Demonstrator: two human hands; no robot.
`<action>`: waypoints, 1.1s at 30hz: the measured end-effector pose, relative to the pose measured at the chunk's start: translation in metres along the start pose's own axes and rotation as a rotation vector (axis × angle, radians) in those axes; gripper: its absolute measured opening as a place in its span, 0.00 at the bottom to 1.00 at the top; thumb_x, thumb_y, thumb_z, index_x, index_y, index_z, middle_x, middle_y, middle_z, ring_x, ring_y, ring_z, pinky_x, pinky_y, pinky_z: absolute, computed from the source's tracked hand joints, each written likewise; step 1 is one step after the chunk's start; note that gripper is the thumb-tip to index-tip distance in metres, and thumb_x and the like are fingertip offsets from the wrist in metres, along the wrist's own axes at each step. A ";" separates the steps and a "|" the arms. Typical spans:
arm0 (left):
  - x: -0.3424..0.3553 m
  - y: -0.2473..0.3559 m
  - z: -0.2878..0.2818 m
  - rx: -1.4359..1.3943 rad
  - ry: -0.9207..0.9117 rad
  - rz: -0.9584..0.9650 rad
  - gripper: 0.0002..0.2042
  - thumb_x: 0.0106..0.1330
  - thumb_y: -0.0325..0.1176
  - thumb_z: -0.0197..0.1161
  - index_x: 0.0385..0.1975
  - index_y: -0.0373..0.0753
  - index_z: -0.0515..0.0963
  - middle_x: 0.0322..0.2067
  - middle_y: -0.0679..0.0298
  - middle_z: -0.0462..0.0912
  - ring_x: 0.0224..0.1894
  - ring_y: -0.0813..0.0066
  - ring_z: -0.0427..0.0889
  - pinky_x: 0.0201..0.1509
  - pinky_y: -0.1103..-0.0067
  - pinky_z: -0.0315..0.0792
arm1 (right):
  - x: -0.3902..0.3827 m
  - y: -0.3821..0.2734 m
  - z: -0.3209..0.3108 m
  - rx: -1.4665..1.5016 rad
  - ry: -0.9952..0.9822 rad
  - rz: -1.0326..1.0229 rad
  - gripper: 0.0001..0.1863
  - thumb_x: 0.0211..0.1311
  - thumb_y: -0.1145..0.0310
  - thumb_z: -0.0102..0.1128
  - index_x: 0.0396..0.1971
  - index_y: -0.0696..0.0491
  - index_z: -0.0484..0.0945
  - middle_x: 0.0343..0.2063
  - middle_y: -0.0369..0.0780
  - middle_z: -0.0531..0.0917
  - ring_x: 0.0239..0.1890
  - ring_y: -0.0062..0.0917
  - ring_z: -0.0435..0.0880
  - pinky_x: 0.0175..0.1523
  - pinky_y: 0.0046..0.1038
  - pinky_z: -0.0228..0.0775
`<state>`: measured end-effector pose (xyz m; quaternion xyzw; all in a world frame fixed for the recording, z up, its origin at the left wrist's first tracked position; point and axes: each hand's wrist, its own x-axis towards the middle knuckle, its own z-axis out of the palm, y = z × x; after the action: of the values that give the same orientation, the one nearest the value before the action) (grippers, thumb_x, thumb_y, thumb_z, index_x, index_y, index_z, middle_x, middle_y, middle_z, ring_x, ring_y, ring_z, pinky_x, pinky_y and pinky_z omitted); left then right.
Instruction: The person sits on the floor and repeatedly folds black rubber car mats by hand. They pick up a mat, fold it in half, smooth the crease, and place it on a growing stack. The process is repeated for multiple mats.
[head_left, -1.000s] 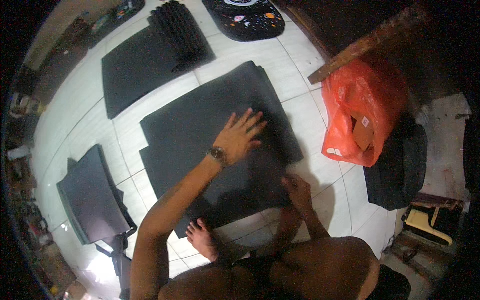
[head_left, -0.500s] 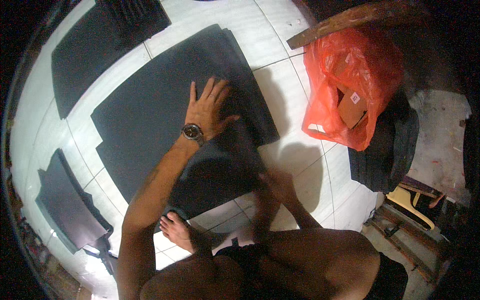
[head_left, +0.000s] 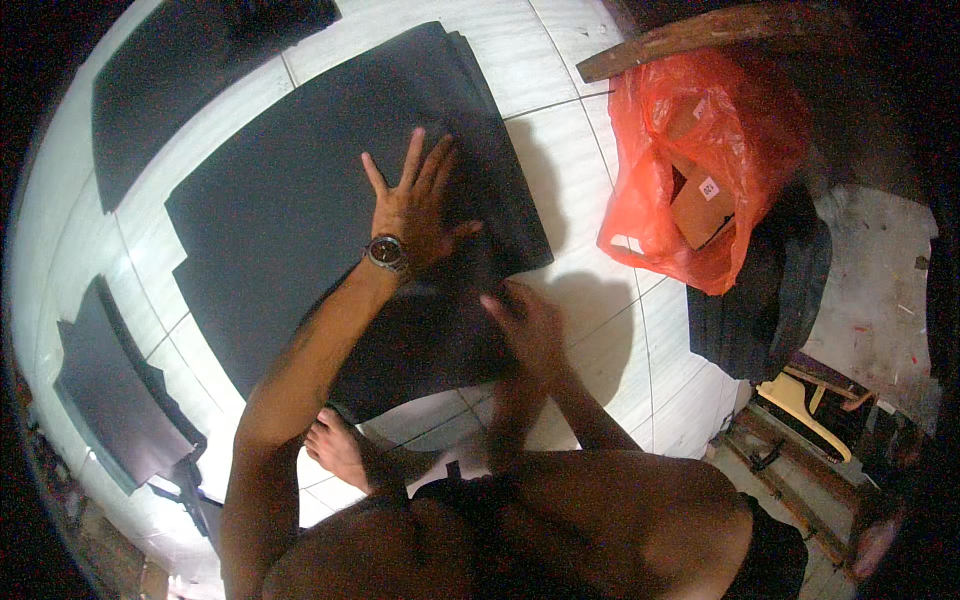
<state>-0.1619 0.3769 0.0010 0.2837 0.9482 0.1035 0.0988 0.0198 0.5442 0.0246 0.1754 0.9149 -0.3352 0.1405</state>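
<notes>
A stack of large dark sheets point(head_left: 290, 190) lies on the floor before me, its layered edge showing on the right side. My left hand point(head_left: 412, 205), with a watch point(head_left: 384, 252) on its wrist, rests on top of the sheets with its fingers spread, holding nothing. At the near right edge of the stack is my right hand point(head_left: 535, 330), blurred by motion. One finger reaches toward the sheet there; whether this hand grips the edge cannot be made out. My bare foot point(head_left: 338, 448) is beside the stack's near corner.
To the right sits a red plastic bag point(head_left: 690, 170) with cardboard inside, next to dark folded material point(head_left: 760, 290) and a wooden plank point(head_left: 700, 38). More dark pieces lie at the upper left point(head_left: 180, 90) and lower left point(head_left: 125, 385). A yellow-handled brush point(head_left: 805, 412) is at the lower right.
My right hand has moved up and left onto the stack's near right edge. A raised, curved part of the top sheet near it now looks flatter. The left hand stays spread on the sheets.
</notes>
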 end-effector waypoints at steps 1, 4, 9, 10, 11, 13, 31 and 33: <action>0.000 -0.001 0.002 -0.001 0.050 0.008 0.47 0.61 0.70 0.54 0.73 0.43 0.59 0.77 0.66 0.49 0.80 0.62 0.33 0.65 0.25 0.33 | 0.005 -0.006 0.006 0.000 0.067 -0.006 0.24 0.69 0.49 0.60 0.42 0.59 0.82 0.38 0.53 0.85 0.40 0.49 0.84 0.47 0.44 0.75; -0.001 -0.002 0.007 0.006 0.063 0.001 0.47 0.61 0.71 0.53 0.74 0.44 0.58 0.77 0.69 0.49 0.80 0.63 0.34 0.67 0.27 0.34 | 0.028 -0.009 0.018 -0.064 0.159 0.008 0.23 0.69 0.50 0.61 0.38 0.60 0.82 0.33 0.53 0.85 0.35 0.49 0.84 0.41 0.43 0.75; 0.000 0.000 0.007 -0.005 0.074 -0.017 0.40 0.66 0.65 0.53 0.72 0.45 0.61 0.75 0.68 0.53 0.80 0.64 0.36 0.66 0.26 0.34 | 0.051 0.002 0.018 0.015 0.058 0.041 0.24 0.69 0.48 0.60 0.34 0.59 0.83 0.30 0.52 0.84 0.33 0.49 0.83 0.39 0.44 0.74; 0.002 0.002 0.008 -0.011 0.083 -0.043 0.38 0.67 0.63 0.52 0.71 0.45 0.63 0.74 0.67 0.55 0.80 0.64 0.38 0.66 0.25 0.34 | 0.052 0.004 0.016 0.095 0.025 0.085 0.25 0.68 0.47 0.60 0.34 0.59 0.84 0.31 0.53 0.84 0.33 0.51 0.83 0.40 0.45 0.73; 0.005 0.005 0.009 -0.011 0.093 -0.069 0.35 0.69 0.61 0.52 0.69 0.44 0.65 0.73 0.66 0.57 0.79 0.64 0.39 0.66 0.25 0.33 | 0.050 0.006 0.014 0.174 -0.007 0.133 0.26 0.67 0.46 0.60 0.34 0.58 0.84 0.32 0.54 0.83 0.33 0.52 0.82 0.40 0.46 0.73; 0.012 0.009 0.014 -0.036 0.131 -0.107 0.31 0.71 0.58 0.51 0.66 0.44 0.68 0.72 0.64 0.60 0.79 0.63 0.42 0.65 0.25 0.33 | 0.041 0.011 0.008 -0.006 0.031 0.051 0.23 0.68 0.50 0.62 0.36 0.59 0.83 0.30 0.51 0.84 0.32 0.41 0.83 0.42 0.39 0.74; 0.041 -0.011 0.034 0.020 0.315 -0.133 0.19 0.67 0.45 0.61 0.56 0.48 0.76 0.58 0.62 0.72 0.62 0.56 0.68 0.69 0.30 0.40 | -0.034 0.066 0.000 -0.243 -0.241 -0.164 0.17 0.73 0.61 0.48 0.54 0.47 0.81 0.42 0.49 0.85 0.38 0.44 0.85 0.47 0.46 0.75; 0.044 -0.011 0.036 -0.039 0.323 -0.180 0.19 0.67 0.45 0.61 0.55 0.48 0.76 0.58 0.62 0.73 0.62 0.56 0.68 0.70 0.32 0.41 | -0.039 0.080 0.004 -0.391 -0.160 -0.353 0.17 0.72 0.62 0.49 0.54 0.47 0.80 0.41 0.47 0.85 0.38 0.43 0.84 0.45 0.47 0.74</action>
<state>-0.1946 0.3978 -0.0416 0.1753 0.9711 0.1568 -0.0404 0.0892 0.5899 -0.0092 -0.0440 0.9647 -0.1843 0.1831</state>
